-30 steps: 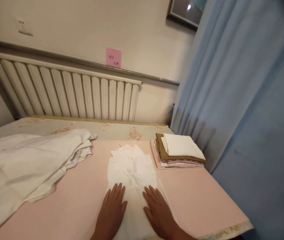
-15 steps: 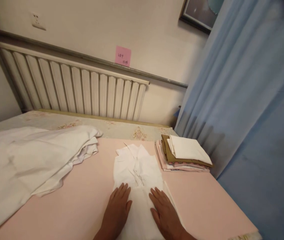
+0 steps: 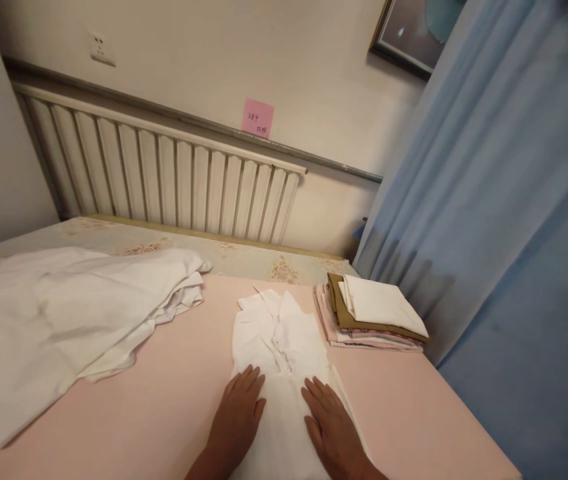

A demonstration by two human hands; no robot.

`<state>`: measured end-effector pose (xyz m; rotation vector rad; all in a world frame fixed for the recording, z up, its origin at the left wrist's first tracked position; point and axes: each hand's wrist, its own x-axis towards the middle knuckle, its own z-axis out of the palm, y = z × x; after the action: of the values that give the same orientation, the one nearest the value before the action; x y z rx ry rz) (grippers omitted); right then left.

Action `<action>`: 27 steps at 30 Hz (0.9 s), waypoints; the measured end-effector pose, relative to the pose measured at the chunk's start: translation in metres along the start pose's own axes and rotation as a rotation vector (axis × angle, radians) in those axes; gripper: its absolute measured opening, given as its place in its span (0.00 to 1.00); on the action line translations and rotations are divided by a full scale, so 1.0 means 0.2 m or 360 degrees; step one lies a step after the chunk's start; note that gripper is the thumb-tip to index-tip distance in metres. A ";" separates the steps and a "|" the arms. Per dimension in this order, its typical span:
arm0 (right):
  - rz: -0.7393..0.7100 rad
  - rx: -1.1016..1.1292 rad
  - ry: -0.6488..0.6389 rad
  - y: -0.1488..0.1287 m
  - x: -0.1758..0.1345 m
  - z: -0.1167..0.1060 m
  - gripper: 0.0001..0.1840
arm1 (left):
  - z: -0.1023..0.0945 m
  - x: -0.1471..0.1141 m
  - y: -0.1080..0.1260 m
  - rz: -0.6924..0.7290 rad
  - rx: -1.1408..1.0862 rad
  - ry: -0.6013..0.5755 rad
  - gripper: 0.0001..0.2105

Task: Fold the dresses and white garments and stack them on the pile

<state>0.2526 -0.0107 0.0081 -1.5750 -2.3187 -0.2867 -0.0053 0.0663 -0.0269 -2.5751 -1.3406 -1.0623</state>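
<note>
A white collared shirt (image 3: 280, 339), its sides folded inward into a long narrow strip, lies on the pink sheet (image 3: 164, 400) in front of me. Its collar points toward the wall, and a tie or drawstring seems to lie at the neck. My left hand (image 3: 238, 410) rests flat on the left edge of the shirt, fingers stretched forward. On the opposite edge, my right hand (image 3: 331, 420) lies palm down with its fingers extended. Neither hand grips the cloth. The shirt's near end runs out of view between my forearms.
At the left lies a rumpled white cloth (image 3: 79, 313). A stack of folded fabrics (image 3: 379, 310) sits at the right, beside a blue curtain (image 3: 464, 200). Beyond the bed's floral cover (image 3: 244, 257) are a radiator (image 3: 174, 173) and a wall with a pink note (image 3: 257, 119).
The view has shifted slightly, so the surroundings appear a little further right. Both hands stay flat at about the same place on the shirt.
</note>
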 end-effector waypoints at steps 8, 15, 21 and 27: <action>0.0018 0.0026 0.0012 0.00 0.00 0.00 0.27 | 0.01 0.00 0.00 0.0013 0.0026 0.0018 0.18; 0.0017 0.0039 0.0035 -0.01 0.00 -0.01 0.26 | 0.00 0.01 0.00 0.0023 0.0063 0.0026 0.18; 0.0014 0.0039 0.0035 -0.01 0.00 -0.01 0.26 | -0.01 0.01 0.01 -0.0006 0.0024 -0.0006 0.18; 0.0016 0.0010 0.0023 0.00 0.00 -0.01 0.26 | -0.01 0.00 0.01 -0.0017 0.0006 -0.0023 0.18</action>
<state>0.2521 -0.0112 0.0096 -1.5760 -2.2985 -0.2874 -0.0046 0.0650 -0.0245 -2.5806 -1.3594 -1.0440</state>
